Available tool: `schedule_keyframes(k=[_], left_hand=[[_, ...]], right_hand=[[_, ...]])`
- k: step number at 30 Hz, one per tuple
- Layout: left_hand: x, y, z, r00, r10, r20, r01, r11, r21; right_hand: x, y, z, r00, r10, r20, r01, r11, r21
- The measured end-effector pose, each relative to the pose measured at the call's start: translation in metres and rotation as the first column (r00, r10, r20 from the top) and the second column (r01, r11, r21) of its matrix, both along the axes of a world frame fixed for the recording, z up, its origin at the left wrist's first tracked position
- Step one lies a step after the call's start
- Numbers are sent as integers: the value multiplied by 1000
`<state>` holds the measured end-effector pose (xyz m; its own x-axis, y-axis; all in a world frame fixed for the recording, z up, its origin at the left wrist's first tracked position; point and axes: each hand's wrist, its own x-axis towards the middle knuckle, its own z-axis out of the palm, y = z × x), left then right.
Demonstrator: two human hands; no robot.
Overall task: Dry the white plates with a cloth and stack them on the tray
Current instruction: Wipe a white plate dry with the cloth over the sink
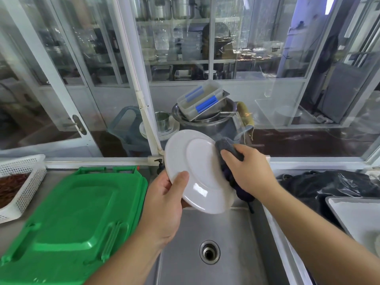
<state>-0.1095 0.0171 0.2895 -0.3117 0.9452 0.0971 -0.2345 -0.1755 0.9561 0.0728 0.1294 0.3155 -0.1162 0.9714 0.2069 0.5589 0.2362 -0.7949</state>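
A white plate (197,169) is held tilted above the steel sink (207,233), its underside turned toward me. My left hand (164,204) grips its lower left rim, thumb on the near face. My right hand (248,169) grips a dark grey cloth (225,147) and presses it against the plate's right edge; the cloth's tail hangs down behind the plate. At the right edge lies a pale tray (357,214), only partly in view. More white plates (148,128) are stacked behind the glass.
A green plastic lid (74,212) covers the counter on the left, next to a white perforated basket (22,182) of dried red chillies. A black plastic bag (329,184) lies right of the sink. Steel bowls and a clear container (203,101) sit behind the window glass.
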Motion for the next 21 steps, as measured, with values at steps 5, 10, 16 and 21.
schedule_keyframes(k=[5, 10, 16, 21], left_hand=[[-2, 5, 0, 998, 64, -20, -64, 998, 11], [-5, 13, 0, 993, 82, -90, -81, 997, 21], [-3, 18, 5, 887, 109, -449, -109, 994, 26], [3, 12, 13, 764, 68, -641, -52, 998, 45]], right_hand=[[6, -29, -21, 998, -39, -52, 36, 998, -50], [6, -61, -23, 976, -3, -218, -27, 991, -134], [1, -86, -17, 936, 134, -327, -196, 967, -164], [7, -65, -7, 913, 117, -391, -183, 974, -136]])
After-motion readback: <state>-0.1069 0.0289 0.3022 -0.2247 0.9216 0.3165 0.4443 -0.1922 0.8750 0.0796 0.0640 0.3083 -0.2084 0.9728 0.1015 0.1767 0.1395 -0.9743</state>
